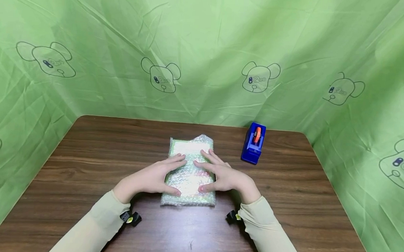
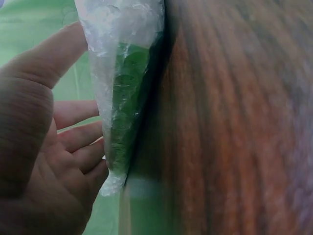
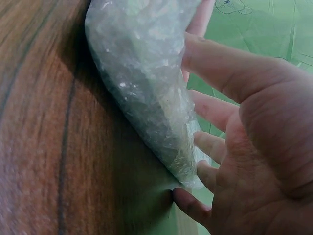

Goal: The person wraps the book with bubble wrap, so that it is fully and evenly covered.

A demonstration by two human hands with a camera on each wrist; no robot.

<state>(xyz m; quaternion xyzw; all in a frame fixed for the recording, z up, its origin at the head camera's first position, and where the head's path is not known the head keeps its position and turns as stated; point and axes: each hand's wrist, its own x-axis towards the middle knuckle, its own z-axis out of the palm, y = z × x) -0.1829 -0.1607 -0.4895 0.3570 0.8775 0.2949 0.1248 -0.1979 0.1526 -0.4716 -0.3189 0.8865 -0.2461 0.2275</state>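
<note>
A flat rectangular parcel in clear bubble wrap [image 1: 190, 177] lies on the wooden table in the head view, with something green showing through the plastic. My left hand [image 1: 153, 176] rests on its left side, fingers spread and thumb near the front. On the right side my right hand [image 1: 225, 177] touches the top in the same way, fingers extended. The left wrist view shows the wrapped edge [image 2: 129, 93] with green inside, beside the left palm [image 2: 63, 161]. In the right wrist view the bubble-wrapped side [image 3: 146, 93] bulges toward the table, and the right fingers [image 3: 210, 105] lie along it.
A blue tape dispenser [image 1: 253, 144] with an orange roll core stands at the back right of the table [image 1: 104, 156]. Green fabric [image 1: 204, 66] with printed bear heads hangs behind and at both sides. Small black wrist cameras [image 1: 131, 217] sit at the cuffs.
</note>
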